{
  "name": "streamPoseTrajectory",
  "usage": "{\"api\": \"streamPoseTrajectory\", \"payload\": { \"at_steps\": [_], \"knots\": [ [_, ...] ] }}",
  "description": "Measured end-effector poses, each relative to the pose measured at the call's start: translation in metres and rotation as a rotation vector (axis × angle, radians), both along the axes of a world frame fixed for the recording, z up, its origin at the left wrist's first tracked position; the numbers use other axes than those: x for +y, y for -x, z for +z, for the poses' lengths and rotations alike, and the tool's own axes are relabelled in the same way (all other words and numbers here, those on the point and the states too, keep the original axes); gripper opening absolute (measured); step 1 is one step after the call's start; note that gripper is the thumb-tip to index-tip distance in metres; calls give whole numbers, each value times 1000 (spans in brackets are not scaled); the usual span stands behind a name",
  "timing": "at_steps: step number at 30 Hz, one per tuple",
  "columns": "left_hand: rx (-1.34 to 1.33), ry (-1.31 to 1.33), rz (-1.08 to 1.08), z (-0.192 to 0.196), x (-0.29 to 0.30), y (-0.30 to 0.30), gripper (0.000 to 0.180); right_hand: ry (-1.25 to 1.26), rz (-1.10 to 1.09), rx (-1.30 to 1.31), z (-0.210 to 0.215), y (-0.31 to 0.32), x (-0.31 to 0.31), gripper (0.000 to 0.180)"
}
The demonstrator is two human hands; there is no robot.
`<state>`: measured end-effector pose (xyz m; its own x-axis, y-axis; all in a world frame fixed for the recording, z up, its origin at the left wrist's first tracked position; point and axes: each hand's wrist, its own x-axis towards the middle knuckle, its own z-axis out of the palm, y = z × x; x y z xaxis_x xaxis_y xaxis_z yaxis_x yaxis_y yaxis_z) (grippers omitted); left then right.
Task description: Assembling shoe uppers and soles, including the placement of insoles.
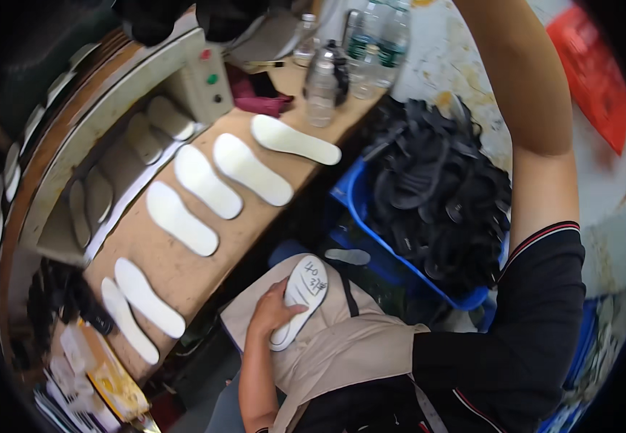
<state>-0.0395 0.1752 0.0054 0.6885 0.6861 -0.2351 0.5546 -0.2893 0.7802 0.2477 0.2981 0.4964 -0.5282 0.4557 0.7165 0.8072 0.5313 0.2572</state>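
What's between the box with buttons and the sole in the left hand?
In the head view: from the box, white soles on the table, then, past its edge, the apron under the held sole.

The head-worn fisheye looks down, near the apron (pixel 349 343), with the workbench (pixel 129 249) leftward

Illumination is moderate and even across the centre; the light source lies outside the view. The white insoles (pixel 208 180) on the bench (pixel 248 229) read brightest, with little surface detail. The interior of the box-shaped machine (pixel 219 108) is dim, and shadow fills the space beneath the bench. Black straps (pixel 436 187) merge into low-contrast dark. Clear bottles (pixel 320 94) show small highlights. The red sheet (pixel 591 79) is blurred. Fisheye distortion curves outer edges; black vignetting closes the corners.
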Motion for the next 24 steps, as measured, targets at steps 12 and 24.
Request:
{"api": "streamPoseTrajectory", "payload": {
  "at_steps": [12, 24],
  "knots": [
    [106, -64, -129, 26, 6, -33, 27, 112, -713, -130, -152, -140, -171, 34],
    [-174, -17, -345, 91, 8, -45, 49, 365, -1049, 148, -341, -222, -262, 64]
  ]
}}
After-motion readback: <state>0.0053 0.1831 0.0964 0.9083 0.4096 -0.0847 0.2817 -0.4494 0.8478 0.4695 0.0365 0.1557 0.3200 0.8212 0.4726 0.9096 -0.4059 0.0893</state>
